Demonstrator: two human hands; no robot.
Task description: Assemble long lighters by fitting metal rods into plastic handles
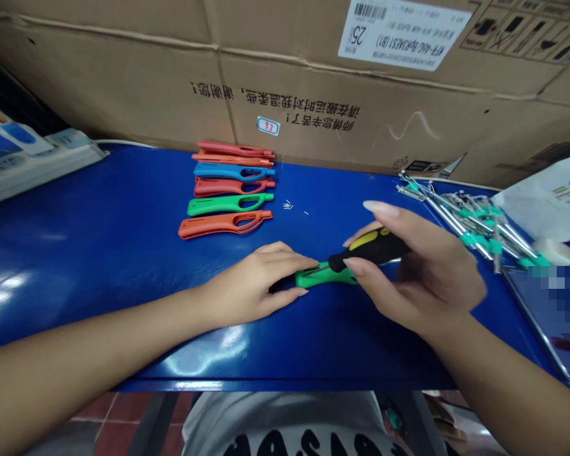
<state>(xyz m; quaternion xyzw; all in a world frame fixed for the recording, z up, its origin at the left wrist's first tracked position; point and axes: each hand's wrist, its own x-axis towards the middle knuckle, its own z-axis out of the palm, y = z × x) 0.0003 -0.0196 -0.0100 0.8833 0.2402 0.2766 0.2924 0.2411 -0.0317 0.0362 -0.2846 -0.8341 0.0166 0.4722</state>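
Observation:
My right hand [422,272] is closed around the black and yellow handle of a screwdriver [368,247]. Its thin shaft slants down to the left, and the tip rests at the left end of a green lighter casing [320,275]. My left hand [261,278] pinches that same end between thumb and fingers against the table. The casing's right end is partly hidden behind my right hand. Beyond my left hand lies a column of similar casings: an orange casing [223,225] nearest, then a green casing [230,204], a red casing [232,187], a blue casing [232,171] and more red-orange ones.
Small metal pins [287,205] lie right of the casings on the blue table [137,253]. Metal lighter tubes with green parts [470,221] are heaped at the right, near a white bag [546,196] and a tablet [546,323]. A cardboard box [285,69] walls the back; a power strip [42,161] sits left.

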